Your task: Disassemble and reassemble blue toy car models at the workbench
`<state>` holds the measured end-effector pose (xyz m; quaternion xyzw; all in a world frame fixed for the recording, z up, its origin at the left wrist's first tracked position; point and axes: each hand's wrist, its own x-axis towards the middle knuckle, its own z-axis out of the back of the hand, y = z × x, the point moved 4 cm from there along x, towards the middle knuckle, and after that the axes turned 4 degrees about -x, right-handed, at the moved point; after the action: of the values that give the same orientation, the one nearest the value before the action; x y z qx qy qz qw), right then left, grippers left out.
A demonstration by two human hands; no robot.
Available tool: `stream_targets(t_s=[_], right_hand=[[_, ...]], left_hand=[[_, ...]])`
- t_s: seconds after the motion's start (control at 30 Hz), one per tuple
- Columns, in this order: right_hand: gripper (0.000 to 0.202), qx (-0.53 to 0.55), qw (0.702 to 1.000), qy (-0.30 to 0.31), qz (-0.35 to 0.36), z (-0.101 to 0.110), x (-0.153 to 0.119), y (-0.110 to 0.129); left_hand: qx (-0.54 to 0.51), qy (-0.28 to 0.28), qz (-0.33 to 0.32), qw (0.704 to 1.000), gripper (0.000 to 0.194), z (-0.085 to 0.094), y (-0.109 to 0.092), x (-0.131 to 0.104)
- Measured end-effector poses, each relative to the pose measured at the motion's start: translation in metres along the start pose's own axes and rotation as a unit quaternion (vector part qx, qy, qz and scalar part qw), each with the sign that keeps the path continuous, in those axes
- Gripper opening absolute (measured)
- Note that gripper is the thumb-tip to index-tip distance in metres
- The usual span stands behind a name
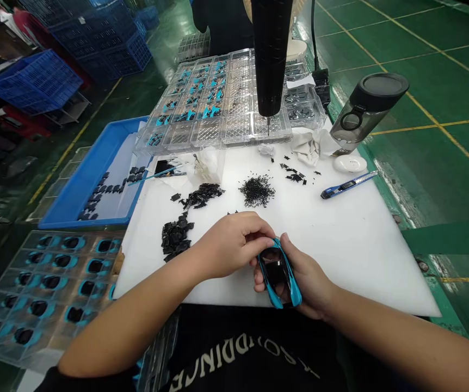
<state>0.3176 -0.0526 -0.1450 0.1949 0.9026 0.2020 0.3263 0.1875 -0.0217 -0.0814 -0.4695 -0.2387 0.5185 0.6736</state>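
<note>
A blue toy car body (294,283) with dark inner parts is held over the front edge of the white board. My right hand (306,275) wraps round it from the right and below. My left hand (238,239) closes on its far end, thumb and fingers pressed at the rim; any small part between them is hidden. Just beyond lies a pile of tiny black pieces (257,190). Heaps of black plastic parts (176,237) sit left of my left hand. Above the board hangs a black electric screwdriver (273,60), bit pointing down.
Clear compartment trays (234,128) with blue and black parts stand at the back. Left are a blue bin (69,218) and a tray of blue car bodies (50,282). A blue utility knife (349,185), a white oval object (349,163) and a bottle (367,109) are at right.
</note>
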Motion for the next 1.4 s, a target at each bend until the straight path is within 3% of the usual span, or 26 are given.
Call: stream_targets(t_s=[0.3, 0.57, 0.77, 0.9, 1.03, 1.13, 1.27, 1.4], right_hand=[[0.065, -0.025, 0.999, 0.001, -0.026, 0.007, 0.002, -0.006], [0.068, -0.012, 0.999, 0.014, -0.031, 0.005, 0.0, -0.005], [0.064, 0.013, 1.0, 0.013, -0.006, 0.006, 0.002, -0.004], [0.052, 0.047, 0.998, 0.027, 0.01, 0.002, 0.0, -0.001], [0.047, 0.065, 0.998, 0.01, 0.015, 0.001, -0.001, 0.001], [0.046, 0.066, 0.998, -0.001, 0.017, 0.001, -0.001, 0.002], [0.045, 0.069, 0.997, 0.001, 0.021, 0.003, 0.0, 0.001], [0.047, 0.065, 0.998, 0.001, 0.019, 0.004, 0.002, 0.0]], left_hand=[[0.07, -0.018, -0.029, 0.997, 0.008, 0.003, 0.006, 0.002], [0.063, -0.124, 0.0, 0.99, 0.017, 0.008, 0.012, -0.004], [0.094, -0.116, 0.012, 0.989, 0.02, 0.001, 0.008, -0.003], [0.085, -0.196, -0.007, 0.977, 0.016, 0.02, 0.003, -0.02], [0.093, -0.293, -0.08, 0.948, 0.009, 0.033, 0.007, -0.058], [0.094, -0.27, -0.123, 0.95, 0.009, 0.015, 0.02, -0.078], [0.121, -0.202, -0.113, 0.965, 0.017, -0.019, 0.039, -0.076], [0.147, -0.216, -0.088, 0.961, 0.022, -0.027, 0.047, -0.067]])
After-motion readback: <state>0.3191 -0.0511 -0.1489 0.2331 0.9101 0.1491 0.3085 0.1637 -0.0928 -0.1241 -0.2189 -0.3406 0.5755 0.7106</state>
